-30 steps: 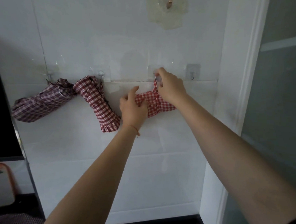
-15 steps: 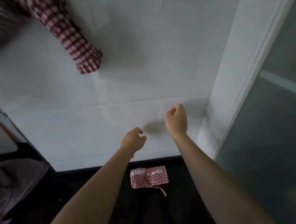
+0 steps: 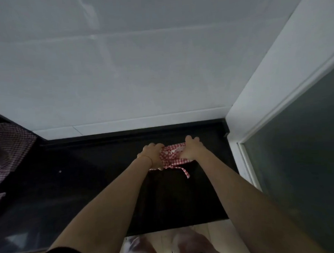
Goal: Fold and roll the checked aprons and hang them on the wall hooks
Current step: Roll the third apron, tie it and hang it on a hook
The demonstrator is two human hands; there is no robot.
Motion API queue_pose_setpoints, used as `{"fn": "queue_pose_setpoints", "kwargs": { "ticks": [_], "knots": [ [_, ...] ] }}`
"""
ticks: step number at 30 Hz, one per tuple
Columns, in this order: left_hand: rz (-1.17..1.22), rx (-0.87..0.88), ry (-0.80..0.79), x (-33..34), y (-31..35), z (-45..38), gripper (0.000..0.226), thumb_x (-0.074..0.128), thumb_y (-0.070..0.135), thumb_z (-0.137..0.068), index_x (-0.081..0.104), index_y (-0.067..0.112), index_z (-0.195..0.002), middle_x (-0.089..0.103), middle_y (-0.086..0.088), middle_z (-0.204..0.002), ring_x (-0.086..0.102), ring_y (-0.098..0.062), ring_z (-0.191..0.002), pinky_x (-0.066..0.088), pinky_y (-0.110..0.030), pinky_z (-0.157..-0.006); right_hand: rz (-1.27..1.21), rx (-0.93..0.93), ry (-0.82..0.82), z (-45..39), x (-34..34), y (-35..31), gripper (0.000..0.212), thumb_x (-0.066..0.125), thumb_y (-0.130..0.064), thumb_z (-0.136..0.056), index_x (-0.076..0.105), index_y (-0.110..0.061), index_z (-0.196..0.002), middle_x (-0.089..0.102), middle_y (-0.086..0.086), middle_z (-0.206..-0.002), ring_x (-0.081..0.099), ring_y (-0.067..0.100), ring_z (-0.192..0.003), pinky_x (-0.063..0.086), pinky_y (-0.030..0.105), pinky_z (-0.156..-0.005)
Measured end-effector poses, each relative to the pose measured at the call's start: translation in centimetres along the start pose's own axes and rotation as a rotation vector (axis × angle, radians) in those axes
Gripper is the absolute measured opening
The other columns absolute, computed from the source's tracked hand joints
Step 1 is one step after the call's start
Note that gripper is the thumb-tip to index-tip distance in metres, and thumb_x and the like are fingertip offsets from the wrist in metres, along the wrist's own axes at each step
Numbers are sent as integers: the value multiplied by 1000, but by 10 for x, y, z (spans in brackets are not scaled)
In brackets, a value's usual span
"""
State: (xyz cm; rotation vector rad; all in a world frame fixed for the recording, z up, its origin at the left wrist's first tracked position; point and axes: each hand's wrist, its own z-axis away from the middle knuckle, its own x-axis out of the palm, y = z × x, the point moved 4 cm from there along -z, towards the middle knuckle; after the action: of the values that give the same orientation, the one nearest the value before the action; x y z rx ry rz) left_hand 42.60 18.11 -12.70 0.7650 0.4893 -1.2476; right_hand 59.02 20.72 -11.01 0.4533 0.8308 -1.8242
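A: Fingers? The left hand (image 3: 153,156) curls round the left end of the red checked apron (image 3: 172,157); the right hand (image 3: 190,148) grips the right end, fingertips over its far edge.

B: Why both ends?

A: Likely to keep the roll from unwinding (a judgement). The bundle sits between the palms, on the black counter (image 3: 91,184) near the white wall (image 3: 140,69); a tie (image 3: 185,171) trails out towards the person.

B: Hooks?

A: Out of view.
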Motion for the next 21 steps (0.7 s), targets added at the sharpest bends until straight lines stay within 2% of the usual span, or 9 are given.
{"fn": "queue_pose_setpoints", "kwargs": {
  "ticks": [2, 4, 6, 8, 10, 13, 16, 19, 21],
  "knots": [
    [16, -9, 11, 5, -5, -3, 96, 82, 29, -72, 26, 33, -151, 35, -9, -147, 32, -34, -137, 37, -55, -111, -56, 35, -7, -2, 4, 3, 95, 76, -35, -83, 20, -6, -153, 31, 20, -150, 40, 37, -133, 44, 44, -107],
    [47, -23, 19, 8, -8, -3, 94, 81, 33, -74, 27, 34, -150, 36, -9, -145, 30, -34, -136, 36, -54, -112, -227, 89, -53, -4, 10, 8, 87, 76, -32, -84, 27, -3, -150, 46, 17, -141, 53, 30, -120, 51, 37, -98],
    [112, -29, 26, 11, -11, -2, 89, 80, 37, -73, 32, 33, -148, 40, -8, -142, 34, -33, -134, 35, -51, -113, -432, 159, -81, -4, 16, 16, 77, 75, -30, -86, 34, -4, -147, 55, 14, -130, 57, 23, -108, 54, 35, -91],
    [312, -49, 5, 12, -16, 0, 82, 79, 37, -73, 40, 32, -145, 46, -5, -140, 42, -30, -130, 40, -47, -111, -591, 221, -78, -4, 18, 23, 77, 74, -35, -87, 35, -7, -148, 56, 13, -127, 59, 21, -100, 55, 36, -89],
    [621, -70, -52, 12, -21, 4, 68, 77, 32, -78, 48, 31, -140, 50, -4, -137, 51, -26, -123, 48, -43, -104, -666, 227, -45, -2, 11, 26, 77, 71, -47, -86, 41, -7, -144, 57, 12, -128, 60, 21, -94, 54, 34, -79],
    [975, -88, -167, 10, -19, 15, 45, 70, 32, -88, 54, 33, -130, 57, -3, -129, 59, -25, -112, 53, -46, -97, -878, 128, -95, 1, -1, 25, 71, 70, -54, -85, 46, -14, -137, 55, 8, -131, 57, 30, -116, 50, 41, -93],
    [1095, -104, -172, 4, -13, 22, 40, 63, 43, -90, 55, 35, -128, 59, -1, -125, 58, -25, -112, 48, -49, -100, -1108, -33, -166, 9, -17, 12, 63, 76, -35, -86, 43, -18, -136, 64, 14, -122, 69, 34, -102, 57, 46, -89],
    [1292, -71, -205, -1, 2, 28, 55, 65, 48, -83, 55, 24, -131, 66, -7, -123, 62, -25, -109, 51, -43, -93, -1142, -150, -5, 14, -33, 0, 52, 74, -18, -89, 43, -20, -131, 67, 13, -114, 73, 28, -91, 61, 39, -78],
    [1425, 13, -231, -6, 13, 33, 57, 67, 44, -83, 56, 16, -131, 67, -11, -124, 64, -25, -109, 54, -40, -86, -1158, -189, 88, 20, -42, -7, 40, 71, -14, -90, 48, -13, -123, 68, 13, -108, 73, 25, -83, 60, 34, -70]
  ]
}}
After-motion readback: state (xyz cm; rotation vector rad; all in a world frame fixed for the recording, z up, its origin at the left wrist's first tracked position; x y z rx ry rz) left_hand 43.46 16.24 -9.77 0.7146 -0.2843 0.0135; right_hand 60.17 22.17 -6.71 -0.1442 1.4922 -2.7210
